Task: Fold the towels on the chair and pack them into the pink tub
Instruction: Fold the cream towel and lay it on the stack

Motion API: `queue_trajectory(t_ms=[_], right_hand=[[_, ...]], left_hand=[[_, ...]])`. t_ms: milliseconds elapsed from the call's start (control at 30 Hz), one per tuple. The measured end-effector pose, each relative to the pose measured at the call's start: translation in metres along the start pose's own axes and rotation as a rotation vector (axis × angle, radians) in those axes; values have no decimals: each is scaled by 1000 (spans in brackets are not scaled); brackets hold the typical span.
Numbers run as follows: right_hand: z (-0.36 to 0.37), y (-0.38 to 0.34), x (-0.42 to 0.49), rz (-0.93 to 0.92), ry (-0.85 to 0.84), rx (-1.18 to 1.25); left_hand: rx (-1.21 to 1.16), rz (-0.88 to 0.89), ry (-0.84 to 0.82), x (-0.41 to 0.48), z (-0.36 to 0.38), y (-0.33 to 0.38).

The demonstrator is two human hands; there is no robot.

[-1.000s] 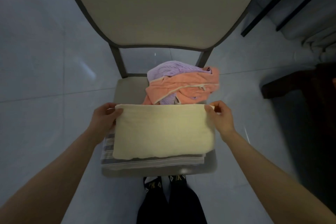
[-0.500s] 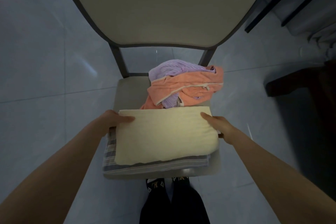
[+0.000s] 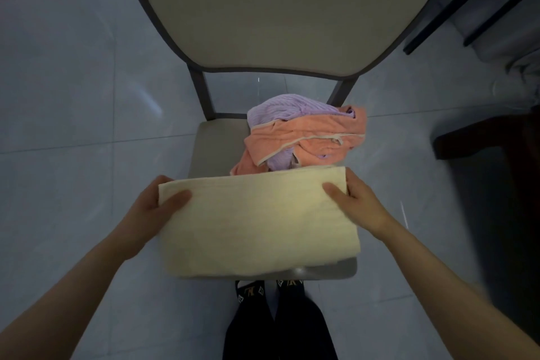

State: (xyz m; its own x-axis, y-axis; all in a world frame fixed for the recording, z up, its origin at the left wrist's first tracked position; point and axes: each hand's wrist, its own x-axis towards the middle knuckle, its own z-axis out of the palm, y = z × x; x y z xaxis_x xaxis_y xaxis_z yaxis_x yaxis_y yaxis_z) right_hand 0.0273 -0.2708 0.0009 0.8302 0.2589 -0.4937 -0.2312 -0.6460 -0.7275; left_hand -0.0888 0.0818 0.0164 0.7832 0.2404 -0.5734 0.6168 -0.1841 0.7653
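A folded cream towel (image 3: 257,222) lies across the front of the chair seat (image 3: 213,149). My left hand (image 3: 155,207) grips its left end, thumb on top and fingers underneath. My right hand (image 3: 359,202) grips the right end the same way. The towel covers most of the seat's front, and the grey striped towel seen under it earlier is hidden. A crumpled orange towel (image 3: 309,137) and a lilac towel (image 3: 289,108) are heaped at the back right of the seat. No pink tub is in view.
The chair's tall beige backrest (image 3: 280,9) rises right behind the heap. Grey floor tiles (image 3: 73,96) surround the chair. Dark furniture (image 3: 482,137) stands at the right, with black legs (image 3: 438,17) at the upper right. My feet (image 3: 271,298) are under the seat's front edge.
Both hands moved from the towel's far corners to its ends and took hold with thumbs on top. The cream towel has come towards me and now hides the striped towel.
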Motion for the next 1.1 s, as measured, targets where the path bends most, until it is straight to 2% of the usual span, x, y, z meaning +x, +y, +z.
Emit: queue_trajectory(t_ms=[100, 167, 233, 300, 367, 467, 533, 633, 700, 767, 967, 1100], right_hand=[[25, 9, 0, 46, -43, -106], [39, 19, -1, 77, 17, -229], [46, 27, -3, 35, 145, -451], [48, 31, -4, -96, 235, -749], [50, 20, -2, -283, 156, -919], [66, 5, 8, -433, -125, -1028], [79, 3, 21, -389, -235, -1103], [86, 5, 39, -251, -276, -1129], [86, 4, 42, -210, -265, -1117], [81, 6, 43, -200, -245, -1100], [56, 12, 52, -141, -178, -1036], [48, -1, 53, -143, -210, -966]], left_hand=[[63, -37, 74, 5, 2, -22], [161, -25, 142, 11, 11, -36], [393, 74, 214, 19, 19, -50], [685, 178, 206, 24, 24, -65], [831, 186, 97, 26, 23, -74], [977, 160, -111, 38, 19, -72], [1142, 194, -227, 51, 21, -59], [1303, 199, -402, 70, 35, -31], [1300, 136, -475, 80, 47, -17], [1277, 121, -479, 87, 58, -12], [1175, 302, -256, 94, 74, -6], [1138, 242, -289, 95, 74, -1]])
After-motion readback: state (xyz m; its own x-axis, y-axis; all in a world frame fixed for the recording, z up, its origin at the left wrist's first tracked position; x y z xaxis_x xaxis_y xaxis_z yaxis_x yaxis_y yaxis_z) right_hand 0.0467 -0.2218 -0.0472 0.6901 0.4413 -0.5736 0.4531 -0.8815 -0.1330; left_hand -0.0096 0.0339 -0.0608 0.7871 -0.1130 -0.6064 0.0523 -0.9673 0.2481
